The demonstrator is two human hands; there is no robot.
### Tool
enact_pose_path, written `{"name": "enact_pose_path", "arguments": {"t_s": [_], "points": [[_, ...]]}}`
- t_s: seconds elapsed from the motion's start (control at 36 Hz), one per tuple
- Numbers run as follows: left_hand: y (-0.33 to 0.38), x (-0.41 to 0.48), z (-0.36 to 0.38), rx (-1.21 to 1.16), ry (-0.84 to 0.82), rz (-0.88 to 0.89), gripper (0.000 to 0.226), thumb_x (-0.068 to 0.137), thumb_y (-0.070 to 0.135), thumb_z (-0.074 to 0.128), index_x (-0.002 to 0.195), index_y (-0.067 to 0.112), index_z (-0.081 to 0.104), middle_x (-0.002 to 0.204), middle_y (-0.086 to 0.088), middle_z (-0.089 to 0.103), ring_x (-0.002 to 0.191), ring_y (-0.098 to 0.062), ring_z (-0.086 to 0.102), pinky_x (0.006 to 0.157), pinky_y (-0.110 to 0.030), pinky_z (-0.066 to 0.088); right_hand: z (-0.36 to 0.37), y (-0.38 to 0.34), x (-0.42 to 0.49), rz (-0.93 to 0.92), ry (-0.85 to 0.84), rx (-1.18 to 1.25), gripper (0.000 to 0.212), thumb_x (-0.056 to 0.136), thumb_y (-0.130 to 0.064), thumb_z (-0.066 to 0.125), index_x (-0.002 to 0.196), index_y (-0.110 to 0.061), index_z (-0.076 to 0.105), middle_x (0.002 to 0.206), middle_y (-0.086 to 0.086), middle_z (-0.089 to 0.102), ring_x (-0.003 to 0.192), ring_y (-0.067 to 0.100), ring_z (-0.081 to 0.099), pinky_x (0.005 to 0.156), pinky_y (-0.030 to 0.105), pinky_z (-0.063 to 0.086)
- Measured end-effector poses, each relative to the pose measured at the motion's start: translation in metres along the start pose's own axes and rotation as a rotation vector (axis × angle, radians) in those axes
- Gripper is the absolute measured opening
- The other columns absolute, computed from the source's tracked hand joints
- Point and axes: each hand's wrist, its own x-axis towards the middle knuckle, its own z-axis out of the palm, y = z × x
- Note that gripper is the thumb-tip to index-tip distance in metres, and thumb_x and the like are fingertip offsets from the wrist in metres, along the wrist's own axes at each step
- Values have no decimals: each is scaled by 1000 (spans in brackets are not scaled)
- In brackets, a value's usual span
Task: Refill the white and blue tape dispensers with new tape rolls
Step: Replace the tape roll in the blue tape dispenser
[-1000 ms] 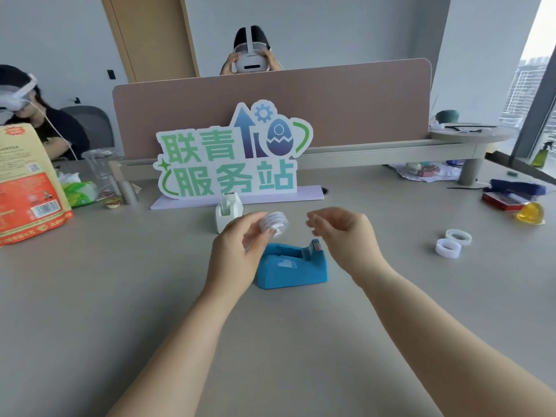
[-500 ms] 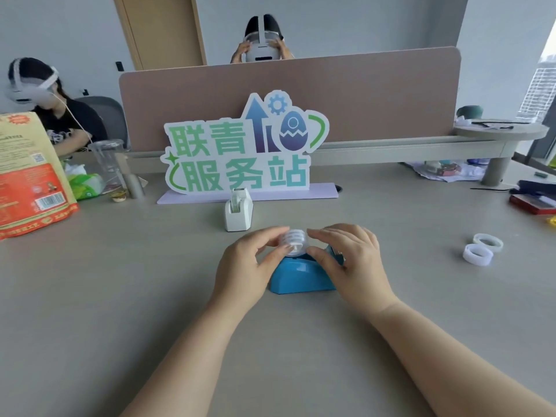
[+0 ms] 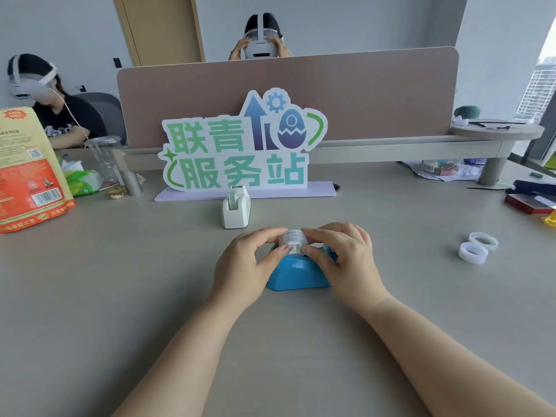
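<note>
A blue tape dispenser (image 3: 296,273) sits on the grey table just in front of me. Both hands hold a clear tape roll (image 3: 293,240) right over its top. My left hand (image 3: 245,267) pinches the roll from the left, my right hand (image 3: 341,255) from the right, and the right hand hides the dispenser's right end. A white tape dispenser (image 3: 236,209) stands upright a little farther back, untouched. Two loose white tape rolls (image 3: 478,248) lie on the table to the right.
A green and blue sign (image 3: 243,149) on a lilac base stands behind the white dispenser, before a pink desk divider (image 3: 361,94). An orange bag (image 3: 28,170) is at the left edge; a stapler and red box (image 3: 531,197) at the right. Two people wearing headsets sit beyond.
My hands came together and lowered the tape roll onto the top of the blue dispenser. My right hand, empty a second ago, now grips the roll too.
</note>
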Motion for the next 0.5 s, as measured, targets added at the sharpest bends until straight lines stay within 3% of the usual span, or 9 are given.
{"name": "enact_pose_path", "arguments": {"t_s": [0.11,0.25,0.5], "points": [[-1,-1,-3,101,20,86,32,83,41,62,115,37,61,111,20,65,107,-2,57,94,-32,48,1,0,-1,-21,-14,-31,31,82,-43,53,96,-26,74,83,-16,64,91,11,57,94,23,27],[6,-3,-3,114,51,212,28,84,42,54,107,33,68,107,21,63,101,0,59,88,-22,48,3,2,0,-46,17,-50,28,81,-42,56,93,-25,74,79,-12,69,87,7,52,92,22,28],[2,-4,-4,84,40,178,18,84,16,67,99,21,74,101,10,70,94,-1,63,87,-22,50,2,4,1,-106,-7,-91,32,86,-45,49,93,-28,76,83,-15,73,92,9,53,94,18,22]]}}
